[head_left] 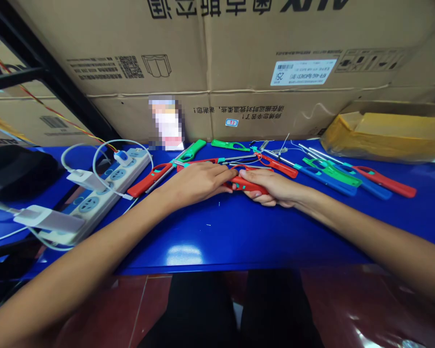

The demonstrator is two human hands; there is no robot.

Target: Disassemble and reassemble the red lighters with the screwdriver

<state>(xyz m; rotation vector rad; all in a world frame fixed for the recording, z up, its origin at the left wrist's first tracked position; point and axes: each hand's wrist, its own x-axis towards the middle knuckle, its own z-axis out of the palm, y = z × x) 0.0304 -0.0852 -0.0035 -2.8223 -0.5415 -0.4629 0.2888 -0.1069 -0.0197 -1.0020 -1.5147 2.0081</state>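
Note:
A red long-barrelled gas lighter (252, 186) is held low over the table between both hands. My right hand (277, 187) wraps round its handle, thumb on top. The bent fingers of my left hand (205, 180) close over its front end and hide that part. Left of my hands, a red lighter (148, 181) and a green lighter (194, 151) lie crossed. A green handle piece (230, 145) lies behind my hands. To the right are another red lighter (281, 166), a blue lighter (324, 180), a green lighter (342, 176) and a further red lighter (389, 183).
A white power strip (103, 191) with plugged-in chargers (54, 218) and loose cables runs along the left. A blurred-out phone (168, 125) leans on the large carton (239, 72) behind. A yellow-taped box (377, 130) stands back right on the blue table (246, 237).

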